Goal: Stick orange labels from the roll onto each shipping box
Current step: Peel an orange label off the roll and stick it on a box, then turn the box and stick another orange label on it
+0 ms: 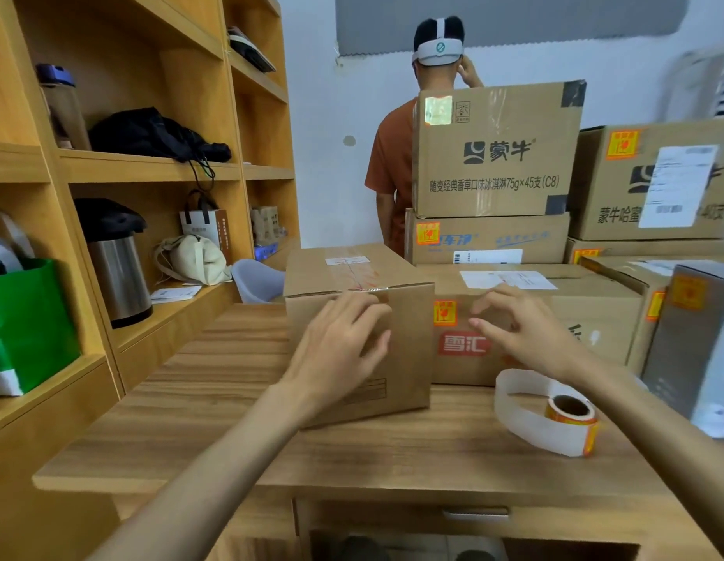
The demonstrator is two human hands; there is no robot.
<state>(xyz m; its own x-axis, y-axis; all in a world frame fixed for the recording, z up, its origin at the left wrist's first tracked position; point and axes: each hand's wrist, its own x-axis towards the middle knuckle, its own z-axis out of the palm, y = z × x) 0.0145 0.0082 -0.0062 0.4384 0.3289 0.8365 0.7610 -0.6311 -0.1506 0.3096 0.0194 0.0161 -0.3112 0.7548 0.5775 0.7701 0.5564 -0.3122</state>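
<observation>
Head view: a plain brown cardboard shipping box [410,358] stands on the wooden surface [392,451]. The left hand [344,342] lies over its front face just below the top edge, fingers loosely spread and gripping nothing; whether they touch the cardboard I cannot tell. The right hand [522,330] hovers in front of a lower brown box with a red logo [603,313], fingers wide and lightly curved, holding nothing I can see. That box carries an orange label [445,313] at its front left corner. The roll of orange labels [570,413] lies on the surface below the right forearm, its white backing strip [522,423] looped out. More labelled cartons [493,155] are stacked behind.
</observation>
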